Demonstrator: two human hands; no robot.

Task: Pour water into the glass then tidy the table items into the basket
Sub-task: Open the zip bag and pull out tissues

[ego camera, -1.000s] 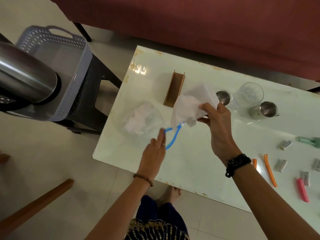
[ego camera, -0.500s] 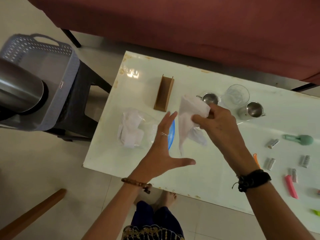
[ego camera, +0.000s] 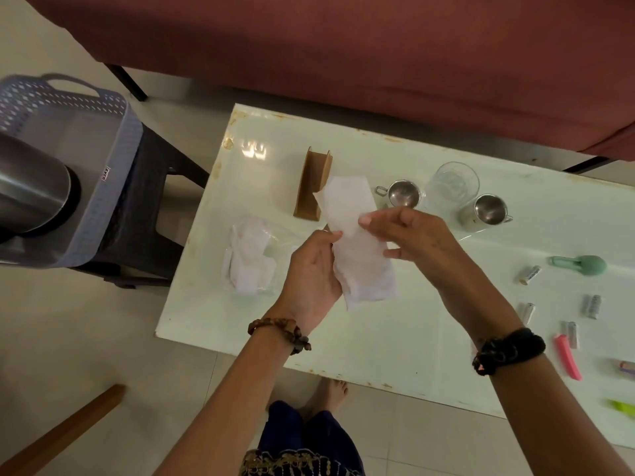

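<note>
Overhead, a dark red sofa (ego camera: 378, 63) borders the pale tiled floor (ego camera: 68, 338); a glossy white rectangular table (ego camera: 395, 338) stands before it. Left, a grey perforated plastic basket (ego camera: 103, 187) sits on a black stool (ego camera: 144, 214). Both hands, left hand (ego camera: 309, 273) and right hand (ego camera: 412, 235), pinch a white tissue sheet (ego camera: 360, 262) above the table; the clear drinking glass (ego camera: 453, 187) stands behind.

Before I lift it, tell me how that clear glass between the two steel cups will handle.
The clear glass is probably fragile and slippery, being smooth and see-through. It stands upright and wide, so tipping seems unlikely. A steel cup sits close, so it may clink.
</note>
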